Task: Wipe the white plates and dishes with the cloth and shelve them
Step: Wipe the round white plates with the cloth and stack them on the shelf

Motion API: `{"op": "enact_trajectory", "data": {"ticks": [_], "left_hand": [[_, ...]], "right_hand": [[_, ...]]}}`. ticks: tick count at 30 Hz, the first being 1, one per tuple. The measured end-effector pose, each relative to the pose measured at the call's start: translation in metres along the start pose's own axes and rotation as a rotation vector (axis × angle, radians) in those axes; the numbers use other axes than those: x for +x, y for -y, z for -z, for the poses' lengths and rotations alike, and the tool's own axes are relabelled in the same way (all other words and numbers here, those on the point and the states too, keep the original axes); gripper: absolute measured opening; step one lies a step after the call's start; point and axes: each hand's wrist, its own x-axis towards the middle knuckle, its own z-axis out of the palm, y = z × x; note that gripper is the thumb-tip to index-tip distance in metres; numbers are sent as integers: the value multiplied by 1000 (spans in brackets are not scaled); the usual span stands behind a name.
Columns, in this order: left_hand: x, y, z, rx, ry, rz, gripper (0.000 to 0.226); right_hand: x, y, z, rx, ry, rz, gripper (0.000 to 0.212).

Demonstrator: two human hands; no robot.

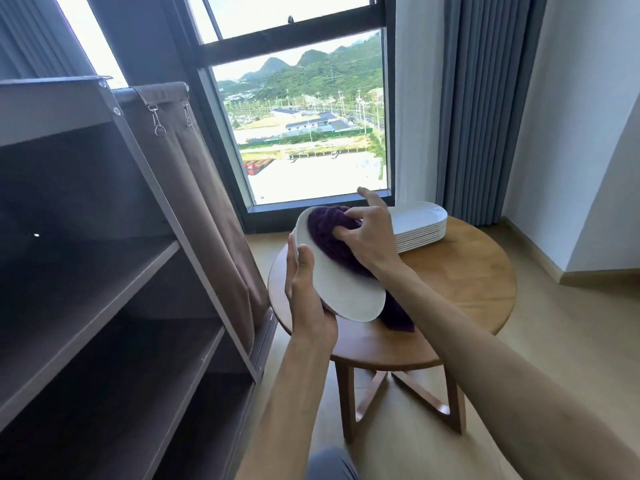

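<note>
Wiping is in hand; shelving comes next, which calls for carrying the plate left of the round table (467, 282) to the open shelves (104, 289). Above the table's left edge, the left hand (304, 299) grips the tilted white plate (339, 289) by its rim. The right hand (367, 233) presses the bunched purple cloth (329, 237) into it, index finger seemingly lifted. More dishes (419, 226) sit stacked at the table's far side.

We see a plain white plate (341, 289) under a deep purple cloth (329, 233), a white stack of dishes (420, 225), a warm brown wooden tabletop (460, 282), taupe shelves (104, 271) and blue-grey curtains (485, 98).
</note>
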Motion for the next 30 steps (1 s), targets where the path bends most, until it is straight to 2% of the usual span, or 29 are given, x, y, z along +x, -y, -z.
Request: {"op": "enact_trajectory", "data": {"ticks": [2, 7, 11, 14, 17, 19, 23, 26, 30], "left_hand": [[3, 0, -2, -3, 12, -5, 87], [9, -6, -1, -75, -20, -1, 70], [12, -12, 1, -168, -119, 54, 69], [14, -14, 5, -149, -114, 72, 61], [10, -17, 6, -89, -109, 43, 56], [3, -18, 5, -59, -96, 5, 61], [-5, -9, 3, 16, -52, -5, 87], [-7, 2, 0, 15, -33, 5, 80], [-1, 7, -3, -11, -13, -45, 70]], "right_hand": [[-2, 9, 0, 63, 46, 34, 18], [-21, 24, 2, 142, 205, 147, 24], [-41, 17, 1, 28, 269, 200, 29], [-41, 2, 1, -190, 238, 136, 23], [-35, -14, 3, -245, 168, 54, 13], [-29, -22, 6, -250, 119, -17, 10], [-15, -21, 8, -118, 47, -69, 11], [-9, -9, 5, 5, 0, -35, 11], [-11, 9, 3, 144, 76, 15, 10]]}}
